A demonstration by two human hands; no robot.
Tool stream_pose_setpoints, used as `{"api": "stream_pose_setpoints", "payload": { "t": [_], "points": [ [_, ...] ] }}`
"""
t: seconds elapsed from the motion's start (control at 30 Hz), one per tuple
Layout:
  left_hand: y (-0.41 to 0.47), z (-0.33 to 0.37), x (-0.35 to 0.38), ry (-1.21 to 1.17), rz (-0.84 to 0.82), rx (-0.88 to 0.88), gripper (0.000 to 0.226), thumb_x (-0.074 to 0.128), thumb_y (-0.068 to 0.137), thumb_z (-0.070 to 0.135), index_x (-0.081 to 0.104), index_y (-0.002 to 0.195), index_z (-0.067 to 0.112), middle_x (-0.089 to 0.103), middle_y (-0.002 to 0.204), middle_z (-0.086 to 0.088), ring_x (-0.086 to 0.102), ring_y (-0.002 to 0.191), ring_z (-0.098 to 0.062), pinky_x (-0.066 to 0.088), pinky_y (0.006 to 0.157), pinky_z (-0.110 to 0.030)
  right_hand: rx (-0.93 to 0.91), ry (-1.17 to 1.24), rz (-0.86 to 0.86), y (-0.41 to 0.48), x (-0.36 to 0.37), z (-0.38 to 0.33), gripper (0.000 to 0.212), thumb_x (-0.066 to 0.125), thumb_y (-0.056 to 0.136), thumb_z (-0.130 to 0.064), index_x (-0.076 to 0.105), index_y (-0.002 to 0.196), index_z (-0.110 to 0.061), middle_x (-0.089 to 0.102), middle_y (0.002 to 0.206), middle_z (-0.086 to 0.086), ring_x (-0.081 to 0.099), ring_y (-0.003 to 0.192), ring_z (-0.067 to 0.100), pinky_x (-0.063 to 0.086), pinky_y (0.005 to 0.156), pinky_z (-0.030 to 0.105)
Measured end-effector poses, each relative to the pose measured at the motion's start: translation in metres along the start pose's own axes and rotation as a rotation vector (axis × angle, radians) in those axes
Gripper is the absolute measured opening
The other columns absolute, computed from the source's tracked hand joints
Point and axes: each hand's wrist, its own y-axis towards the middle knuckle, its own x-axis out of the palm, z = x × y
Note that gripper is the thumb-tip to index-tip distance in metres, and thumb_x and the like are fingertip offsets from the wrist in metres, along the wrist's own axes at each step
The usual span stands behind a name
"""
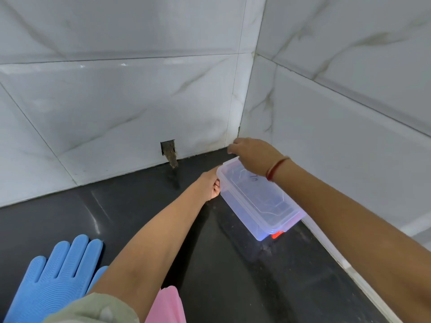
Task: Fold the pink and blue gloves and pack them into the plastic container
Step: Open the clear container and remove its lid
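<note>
Left fingers [215, 186] gripping plastic container [258, 201] far-left corner | right fingers [235, 146] seemingly spread, on lid's far end

The container [261, 199] sits on the surface [140, 210] near the far right corner, where the back wall [116, 101] meets the side wall [349, 113], its lid on. The left grip [213, 185] is at the container's far left corner, touching it; the right grip [253, 155] lies over its far end, on the lid. A wall hole [168, 149] is left of both grips, low in the back wall. Well nearer than the grips and to their left, one glove [53, 278] lies flat on the surface; another glove [166, 306] lies right of it, partly under the left forearm.
</note>
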Motion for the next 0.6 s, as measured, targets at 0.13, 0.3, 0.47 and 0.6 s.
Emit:
{"api": "stream_pose_setpoints", "payload": {
  "t": [0.13, 0.3, 0.47, 0.6],
  "points": [
    [0.001, 0.001, 0.002, 0.099, 0.030, 0.001, 0.030, 0.060, 0.090, 0.024, 0.052, 0.064, 0.012, 0.042, 0.056, -0.001, 0.030, 0.042, -0.007, 0.027, 0.036, -0.015, -0.087, -0.190, -0.373, 0.036, -0.006, -0.006, 0.046, 0.051, 0.087, 0.004, 0.046, 0.131, -0.009, 0.056, 0.125, 0.013, 0.057, 0.110, 0.029, 0.050, 0.092, 0.035],
    [0.003, 0.001, 0.003, 0.109, 0.040, 0.021, 0.029, 0.065, 0.087, 0.022, 0.051, 0.064, 0.010, 0.041, 0.052, -0.003, 0.028, 0.039, -0.007, 0.026, 0.035, -0.015, -0.145, -0.328, -0.473, 0.044, -0.007, -0.014, 0.035, 0.052, 0.090, -0.003, 0.051, 0.124, -0.007, 0.059, 0.117, 0.013, 0.059, 0.104, 0.028, 0.047, 0.084, 0.031],
    [0.003, -0.001, 0.003, 0.023, 0.040, 0.049, 0.020, 0.069, 0.084, 0.015, 0.056, 0.072, 0.007, 0.050, 0.042, -0.004, 0.032, 0.021, -0.004, 0.027, 0.029, -0.009, -0.181, -0.271, -0.469, 0.047, -0.003, -0.002, 0.033, 0.048, 0.092, -0.004, 0.048, 0.124, -0.009, 0.060, 0.114, 0.013, 0.059, 0.097, 0.028, 0.046, 0.078, 0.032],
    [-0.002, -0.001, 0.006, 0.021, 0.037, 0.069, 0.016, 0.071, 0.083, 0.014, 0.058, 0.083, 0.006, 0.056, 0.056, -0.007, 0.038, 0.017, -0.005, 0.030, 0.028, -0.008, -0.198, -0.188, -0.418, 0.041, 0.001, 0.007, 0.035, 0.048, 0.090, -0.002, 0.047, 0.124, -0.011, 0.060, 0.114, 0.010, 0.057, 0.089, 0.024, 0.044, 0.072, 0.030]
  ]
}}
